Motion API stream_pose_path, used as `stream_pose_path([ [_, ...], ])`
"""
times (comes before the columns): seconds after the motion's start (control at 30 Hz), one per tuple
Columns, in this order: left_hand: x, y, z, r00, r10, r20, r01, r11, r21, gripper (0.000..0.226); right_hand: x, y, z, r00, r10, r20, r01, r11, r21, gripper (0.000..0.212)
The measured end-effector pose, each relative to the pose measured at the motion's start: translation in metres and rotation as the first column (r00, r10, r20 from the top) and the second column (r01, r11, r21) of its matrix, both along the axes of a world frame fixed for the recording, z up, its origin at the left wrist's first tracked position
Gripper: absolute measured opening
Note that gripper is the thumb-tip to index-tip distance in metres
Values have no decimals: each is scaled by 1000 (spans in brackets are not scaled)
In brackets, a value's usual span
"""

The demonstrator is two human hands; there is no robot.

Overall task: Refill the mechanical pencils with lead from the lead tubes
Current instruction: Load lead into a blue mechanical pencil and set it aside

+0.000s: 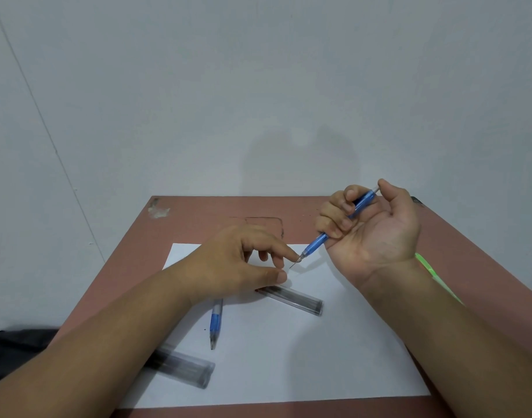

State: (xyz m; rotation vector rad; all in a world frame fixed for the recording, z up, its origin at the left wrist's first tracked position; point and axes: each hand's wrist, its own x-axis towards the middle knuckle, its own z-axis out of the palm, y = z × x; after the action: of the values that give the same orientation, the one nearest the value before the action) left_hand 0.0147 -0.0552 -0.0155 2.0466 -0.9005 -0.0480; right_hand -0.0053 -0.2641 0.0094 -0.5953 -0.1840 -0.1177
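No legible text or labels.

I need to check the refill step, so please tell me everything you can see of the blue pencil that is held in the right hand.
The blue mechanical pencil looks like translucent blue plastic with a clear, pale cone at its tip. The right hand grips it palm up, fingers curled round the barrel, the thumb at its upper end. It is held in the air, slanted, tip down toward the white paper. A thin lead sticks out of the tip. The left hand has its index fingertip at the tip.
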Motion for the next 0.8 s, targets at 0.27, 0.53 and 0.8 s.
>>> stream_pose_path([
  [0.27,1,0,0,1000,-6,8,6,1000,13,29,0,-1,1,1000,-7,-5,7,1000,-7,44],
  [0.53,0,0,1,1000,-10,22,10,1000,11,30,1,-1,1,1000,-7,-14,7,1000,4,52],
  [0.8,-2,0,1,1000,10,-2,-10,1000,1,29,0,-1,2,1000,-5,-15,6,1000,8,46],
])
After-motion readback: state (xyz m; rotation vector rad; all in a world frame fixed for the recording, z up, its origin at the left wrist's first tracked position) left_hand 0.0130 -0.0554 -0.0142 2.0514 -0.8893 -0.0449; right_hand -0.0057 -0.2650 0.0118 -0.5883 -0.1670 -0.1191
